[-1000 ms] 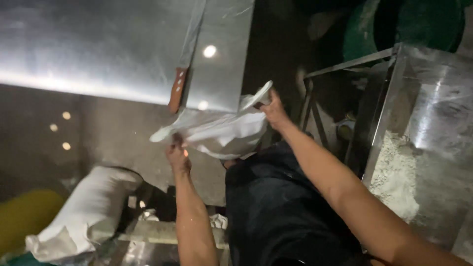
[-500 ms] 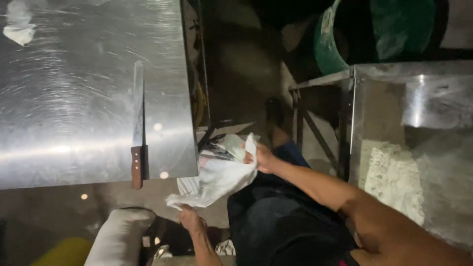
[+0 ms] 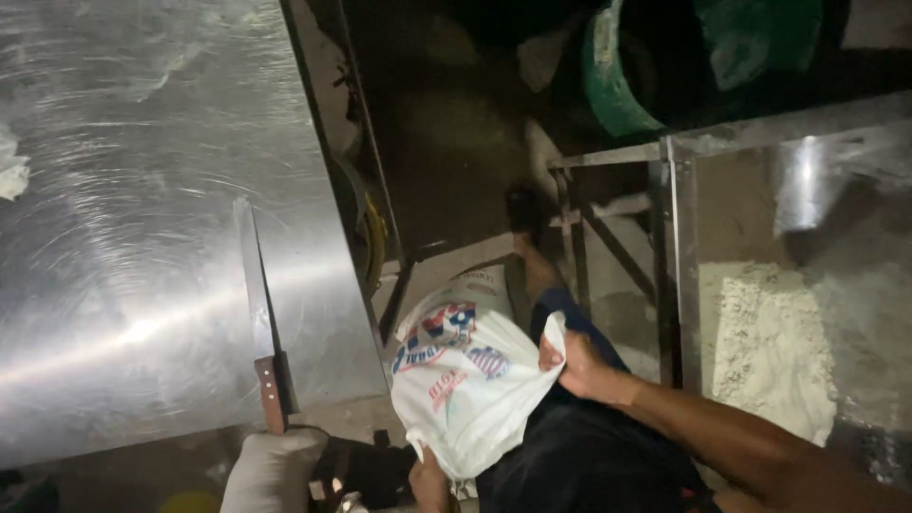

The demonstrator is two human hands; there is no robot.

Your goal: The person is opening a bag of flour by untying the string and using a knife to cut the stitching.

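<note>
A white plastic bag [image 3: 470, 380] with red and blue print hangs between my hands, below the edge of the steel table [image 3: 114, 237]. My right hand [image 3: 575, 366] grips the bag's upper right edge. My left hand [image 3: 429, 480], at the bottom of the view, holds the bag's lower end. On the table just left of the bag lies a long knife [image 3: 261, 323] with a brown wooden handle, its handle at the table's near edge.
A second steel table [image 3: 807, 199] at the right carries a heap of white flour or dough [image 3: 769, 347]. A green bin [image 3: 617, 71] stands at the far side. A white sack [image 3: 271, 470] sits on the floor by my legs.
The view has swung so the table and knife fill the left side. The bag has dropped lower and hangs closer to my body, with both hands still on it.
</note>
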